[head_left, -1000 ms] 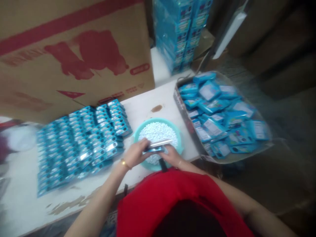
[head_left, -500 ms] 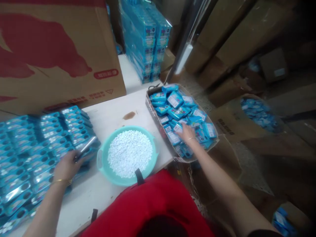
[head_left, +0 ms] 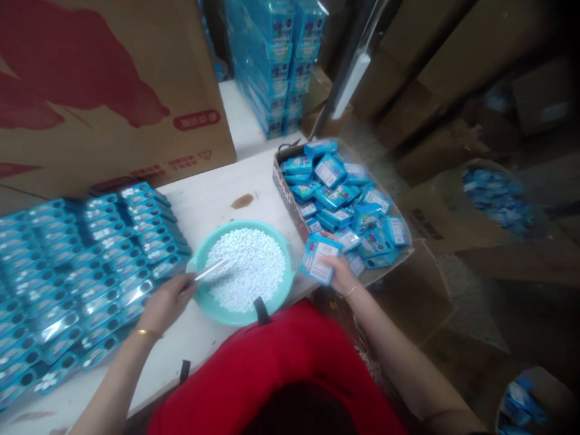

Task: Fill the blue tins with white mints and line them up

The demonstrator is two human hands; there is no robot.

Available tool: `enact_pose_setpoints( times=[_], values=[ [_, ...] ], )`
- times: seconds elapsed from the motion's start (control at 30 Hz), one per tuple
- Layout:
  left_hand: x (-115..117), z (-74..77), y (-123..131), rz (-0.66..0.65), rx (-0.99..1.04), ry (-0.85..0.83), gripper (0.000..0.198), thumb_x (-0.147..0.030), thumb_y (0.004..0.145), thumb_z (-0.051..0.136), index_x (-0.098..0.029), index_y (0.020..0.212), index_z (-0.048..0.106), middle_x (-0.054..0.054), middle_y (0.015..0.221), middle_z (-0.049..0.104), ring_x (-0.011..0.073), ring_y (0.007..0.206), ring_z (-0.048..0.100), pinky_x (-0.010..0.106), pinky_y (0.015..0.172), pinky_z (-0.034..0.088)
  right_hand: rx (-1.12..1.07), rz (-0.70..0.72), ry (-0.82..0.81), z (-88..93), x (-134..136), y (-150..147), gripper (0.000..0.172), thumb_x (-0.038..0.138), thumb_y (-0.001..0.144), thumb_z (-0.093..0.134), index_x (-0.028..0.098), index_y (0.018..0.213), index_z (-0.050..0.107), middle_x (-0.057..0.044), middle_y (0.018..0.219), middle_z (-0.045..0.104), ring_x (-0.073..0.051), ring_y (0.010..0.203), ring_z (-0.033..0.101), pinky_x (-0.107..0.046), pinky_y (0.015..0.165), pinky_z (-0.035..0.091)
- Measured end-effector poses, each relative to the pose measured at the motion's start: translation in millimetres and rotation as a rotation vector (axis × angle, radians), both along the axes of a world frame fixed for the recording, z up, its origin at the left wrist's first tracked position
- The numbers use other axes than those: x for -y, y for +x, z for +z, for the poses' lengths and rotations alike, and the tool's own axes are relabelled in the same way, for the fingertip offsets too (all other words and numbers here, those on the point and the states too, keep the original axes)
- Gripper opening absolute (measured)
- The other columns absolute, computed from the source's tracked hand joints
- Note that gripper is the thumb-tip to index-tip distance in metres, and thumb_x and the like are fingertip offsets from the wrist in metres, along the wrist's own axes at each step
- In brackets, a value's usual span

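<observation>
My left hand (head_left: pixel 170 305) is closed around the handle of a slim silvery tool (head_left: pixel 211 269), whose exact kind I cannot make out. The tool's far end reaches over the white pellets (head_left: pixel 254 269) in a light green basin (head_left: pixel 290 257) with side handles. My right hand (head_left: pixel 341 273) grips a small blue box (head_left: pixel 318 258) with a white printed panel facing up. This box is at the near left edge of a cardboard tray (head_left: pixel 287 194) heaped with similar blue boxes (head_left: pixel 335 196).
Rows of blue packs with round dark openings (head_left: pixel 104 260) fill the table's left side. Behind them stands a large carton (head_left: pixel 136 72). Stacked blue packs (head_left: pixel 276 72) rise at the back, beside a metal post (head_left: pixel 339 72). More boxes fill a carton (head_left: pixel 498 202) at right.
My right hand has drawn back from the heap with a blue box lifted in it. My left hand has moved right, bringing the silvery tool from the rows of packs to the basin.
</observation>
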State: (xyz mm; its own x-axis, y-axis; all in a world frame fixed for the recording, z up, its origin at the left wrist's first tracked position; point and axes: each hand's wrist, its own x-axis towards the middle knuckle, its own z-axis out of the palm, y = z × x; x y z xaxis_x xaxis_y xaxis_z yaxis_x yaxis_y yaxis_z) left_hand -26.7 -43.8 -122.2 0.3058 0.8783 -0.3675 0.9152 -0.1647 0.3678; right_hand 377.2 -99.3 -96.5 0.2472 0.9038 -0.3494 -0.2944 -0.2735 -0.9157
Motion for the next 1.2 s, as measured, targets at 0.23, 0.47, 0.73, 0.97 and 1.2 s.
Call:
enact_pose_setpoints(
  times=[0.23,0.47,0.73,0.97,1.2],
  values=[
    [41.9,-13.6,43.1,-0.292,-0.191,-0.219,0.023,-0.027,0.091,0.037,-0.02,0.098,0.058,0.011,0.098,0.064,0.0235,0.09,0.06,0.035,0.077,0.046,-0.684,-0.045,-0.344,-13.4,9.5,-38.5,0.049,0.061,0.081,0.048,0.02,0.107,0.057,-0.007,0.098,0.071,-0.028,0.084,0.069,-0.048,0.07,0.056],
    [45.9,-72.0,119.8,-0.149,-0.053,-0.217,0.026,-0.032,0.095,0.034,-0.017,0.105,0.053,0.013,0.105,0.062,0.023,0.099,0.059,0.034,0.083,0.045,-0.699,-0.184,-0.459,-20.3,23.6,-47.3,0.027,0.046,0.085,0.056,0.02,0.093,0.061,-0.001,0.082,0.072,-0.016,0.07,0.067,-0.025,0.049,0.053],
    [25.1,-66.9,113.6,-0.101,0.139,-0.189,0.029,-0.038,0.094,0.038,-0.021,0.113,0.051,0.006,0.108,0.064,0.0186,0.099,0.06,0.03,0.087,0.046,-0.677,-0.333,-0.434,-25.7,28.7,-45.9,0.029,0.051,0.085,0.056,0.023,0.089,0.058,0.001,0.076,0.07,-0.016,0.067,0.066,-0.026,0.049,0.055],
    [10.6,29.1,70.2,-0.207,0.381,-0.062,0.029,-0.04,0.093,0.043,-0.02,0.11,0.056,0.006,0.098,0.064,0.0173,0.087,0.061,0.03,0.081,0.048,-0.679,-0.352,-0.411,-29.2,12.8,-65.0,0.038,0.059,0.075,0.065,0.023,0.084,0.057,0.0,0.071,0.067,-0.016,0.064,0.064,-0.027,0.052,0.058],
    [1.9,88.9,88.4,-0.4,0.217,0.045,0.027,-0.036,0.094,0.041,-0.019,0.109,0.057,0.007,0.099,0.064,0.018,0.089,0.061,0.03,0.077,0.048,-0.743,-0.289,-0.417,-28.2,0.1,-94.6,0.04,0.058,0.07,0.07,0.024,0.091,0.062,0.001,0.072,0.068,-0.015,0.064,0.063,-0.027,0.053,0.058]
  ],
)
